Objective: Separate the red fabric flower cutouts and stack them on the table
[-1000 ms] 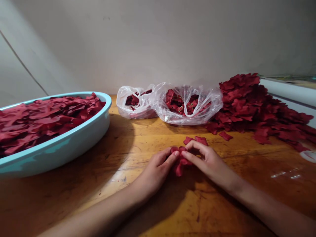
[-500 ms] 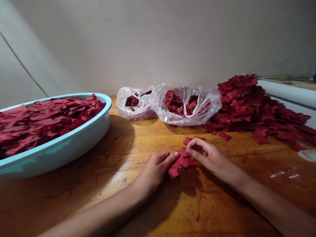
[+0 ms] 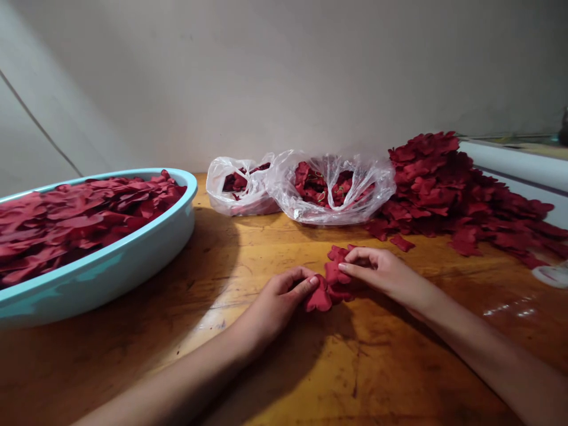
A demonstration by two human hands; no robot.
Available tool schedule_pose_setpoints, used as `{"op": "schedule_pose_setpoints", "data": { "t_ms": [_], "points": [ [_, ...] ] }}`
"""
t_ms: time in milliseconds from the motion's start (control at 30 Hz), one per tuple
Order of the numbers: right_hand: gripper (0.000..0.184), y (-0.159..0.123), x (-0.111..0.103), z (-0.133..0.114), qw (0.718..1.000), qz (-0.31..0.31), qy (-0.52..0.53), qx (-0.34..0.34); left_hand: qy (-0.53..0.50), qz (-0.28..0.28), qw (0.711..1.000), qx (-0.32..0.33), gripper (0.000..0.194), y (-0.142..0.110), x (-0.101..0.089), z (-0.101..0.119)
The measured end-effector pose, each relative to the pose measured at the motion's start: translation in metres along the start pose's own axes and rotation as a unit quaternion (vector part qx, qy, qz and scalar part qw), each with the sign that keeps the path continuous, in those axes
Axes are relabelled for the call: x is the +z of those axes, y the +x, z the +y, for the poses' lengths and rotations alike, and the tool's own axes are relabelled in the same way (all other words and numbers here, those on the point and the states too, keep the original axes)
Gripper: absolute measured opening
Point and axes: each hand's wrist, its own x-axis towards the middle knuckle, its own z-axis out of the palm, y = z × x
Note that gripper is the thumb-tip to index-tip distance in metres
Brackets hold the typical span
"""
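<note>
- Petals point(image 3: 331, 287): small dark red cloth cluster, crumpled, on table point(image 3: 275, 248) centre.
- Left hand point(image 3: 277, 302) pinches cluster's near edge; right hand point(image 3: 377, 272) grips its far side.
- Bare wood toward the near edge.
- Basin point(image 3: 110, 272) left, bags point(image 3: 328, 189) behind, pile point(image 3: 452, 189) right; plain wall.

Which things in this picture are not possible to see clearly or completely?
- Head view: the basin is cut off by the left edge.
- The petals are partly covered by the left hand and right hand, so their count is unclear.
- The bags blur what is inside them.
- The white thing is cut off by the right edge; what it is cannot be told.
</note>
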Motion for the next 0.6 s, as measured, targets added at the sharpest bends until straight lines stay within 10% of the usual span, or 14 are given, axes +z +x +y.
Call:
{"op": "schedule_pose_setpoints", "data": {
  "t_ms": [267,433,600],
  "points": [
    [0.020,0.000,-0.002,0.002,0.998,-0.048,-0.022,-0.015,-0.015,0.037,0.999,-0.031,0.032,-0.003,0.001,0.002],
    [0.025,-0.005,0.004,-0.006,0.996,0.041,-0.064,-0.056,0.006,0.042,0.999,-0.028,0.035,-0.002,0.000,0.000],
    [0.026,-0.016,0.019,-0.021,0.996,-0.074,-0.022,-0.052,0.082,0.039,0.996,0.014,0.038,0.000,0.000,-0.005]
  ]
}}
